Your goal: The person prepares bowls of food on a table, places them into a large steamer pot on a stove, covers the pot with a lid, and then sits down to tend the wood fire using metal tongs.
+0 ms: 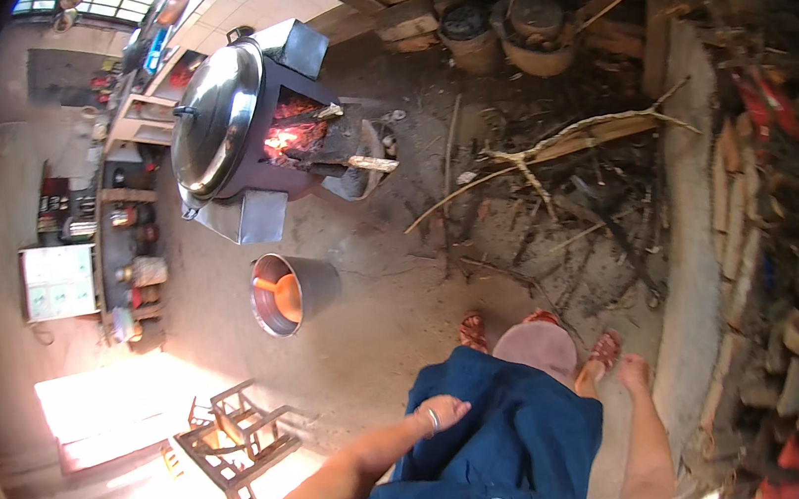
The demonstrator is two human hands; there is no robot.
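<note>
My left hand (448, 412), with a silver bangle at the wrist, hangs over the front of a blue dress (496, 425). Its fingers are curled and nothing shows in them. On the other side, my right hand (634, 372) hangs beside the dress, above a pale log (687, 244); its fingers are too small to make out. A pink round stool seat (536, 346) stands between my feet, which wear red patterned slippers (606, 348). Ahead is a stove (292, 139) with burning firewood (292, 137) in its mouth and a large lidded metal pot (222, 114) on top.
A metal bucket (320, 288) holding an orange dipper (286, 297) stands on the floor left of centre. Branches (579, 129) and twigs lie to the right, near clay pots (543, 45). A wooden chair frame (240, 445) stands at lower left by a bright doorway (105, 413).
</note>
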